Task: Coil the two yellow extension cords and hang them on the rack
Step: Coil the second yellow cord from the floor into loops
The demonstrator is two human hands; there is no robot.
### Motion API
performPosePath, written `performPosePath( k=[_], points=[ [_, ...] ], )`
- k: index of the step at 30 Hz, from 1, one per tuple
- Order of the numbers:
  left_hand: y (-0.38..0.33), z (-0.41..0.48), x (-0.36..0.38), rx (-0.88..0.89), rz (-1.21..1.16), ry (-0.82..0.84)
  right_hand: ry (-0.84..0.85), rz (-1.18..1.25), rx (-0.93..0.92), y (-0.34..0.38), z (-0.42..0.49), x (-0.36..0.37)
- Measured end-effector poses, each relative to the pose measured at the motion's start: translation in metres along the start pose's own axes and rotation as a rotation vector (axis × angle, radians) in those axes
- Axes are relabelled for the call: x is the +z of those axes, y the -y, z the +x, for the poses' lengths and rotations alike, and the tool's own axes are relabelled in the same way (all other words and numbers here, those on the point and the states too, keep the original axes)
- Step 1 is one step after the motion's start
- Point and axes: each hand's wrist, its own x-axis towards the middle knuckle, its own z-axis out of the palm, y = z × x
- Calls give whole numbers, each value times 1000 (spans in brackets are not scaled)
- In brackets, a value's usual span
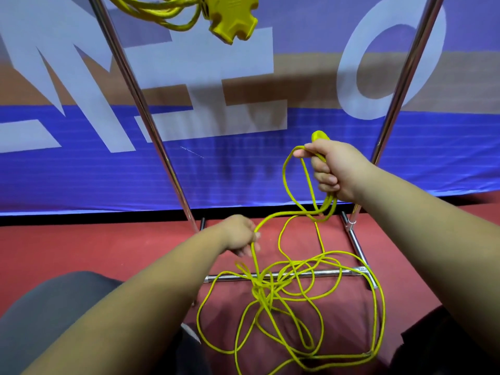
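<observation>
My right grip (334,169) is clenched around the plug end (320,136) of the loose cord (270,290), with a loop or two gathered in the same fist and hanging below the knuckles. My left grip (239,235) sits lower and nearer to me, pinching a single strand of that same cord, which runs up from it to the right fist.

Below both, most of the loose cord lies in a tangled heap on the red floor (108,244). Its loops cross over the base bar (311,274) of the rack (140,104) and bunch together near the middle of the heap. At the top edge of view, the other cord (159,14) hangs as a bundle between the rack's uprights, with its yellow outlet block (232,21) dangling beside it; the rail it hangs from is out of frame. Behind the rack stands a blue banner (243,163) with large pale letters.

I judge one cord done and this one barely begun: coiling is the step in hand, with only the first turns made. Next I'd need the left grip to feed a length up to the right, lay it as a loop matching the others, then slide back down the strand. The heap's centre looks snarled, so I'd draw slack gently and shake crossings free rather than pull them tight. A loop may also catch on the base bar.
</observation>
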Motion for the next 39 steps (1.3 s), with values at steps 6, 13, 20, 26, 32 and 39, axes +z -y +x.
performPosePath(
  k=[6, 13, 20, 26, 32, 39],
  points=[
    [-64, -28, -33, 112, -345, -238, 34, -215, -59, -8, -1, 4],
    [-118, -68, -67, 171, -771, -278, 24, -307, -171, -13, -4, 23],
    [-132, -69, -92, 116, -1104, -233, 58, -310, -212, -27, -9, 36],
    [-128, -53, -97, 120, -1210, -248, 26, -291, -130, -28, -9, 34],
    [-123, -45, -60, 110, -672, -270, -149, -190, -137, -23, -4, 23],
    [-86, -17, 17, 277, 548, 2, -276, 77, -153, -4, 5, 11]
  ],
)
